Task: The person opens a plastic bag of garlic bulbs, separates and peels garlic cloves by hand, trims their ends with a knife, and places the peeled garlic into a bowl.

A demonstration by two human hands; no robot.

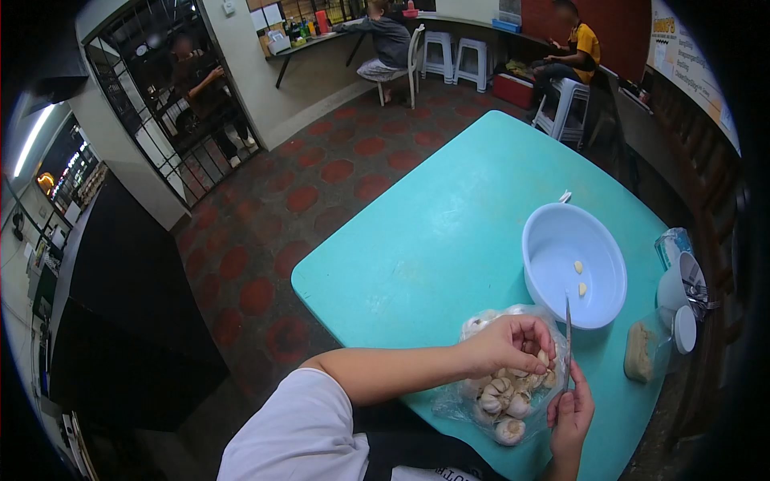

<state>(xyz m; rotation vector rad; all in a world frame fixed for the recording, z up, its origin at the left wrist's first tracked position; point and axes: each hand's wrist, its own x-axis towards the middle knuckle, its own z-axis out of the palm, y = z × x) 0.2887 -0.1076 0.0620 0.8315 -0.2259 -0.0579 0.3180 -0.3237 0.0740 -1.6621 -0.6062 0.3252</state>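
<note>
My left hand (513,346) is closed over a clear plastic bag (449,401) of garlic bulbs (497,394), with a pale garlic clove (543,357) pinched at its fingertips. On the bag's right side, my right hand (571,413) grips a knife (569,329) whose thin blade points away from me, its tip over the near rim of a light blue basin (533,256). Two peeled cloves (578,266) lie inside the basin.
The turquoise table (401,240) also bears a container of brownish stuff (640,353), a white lid (684,329) and a cup of cutlery (674,284) at the right. Seated people (389,40) are at the back; another person (196,76) stands behind the barred gate.
</note>
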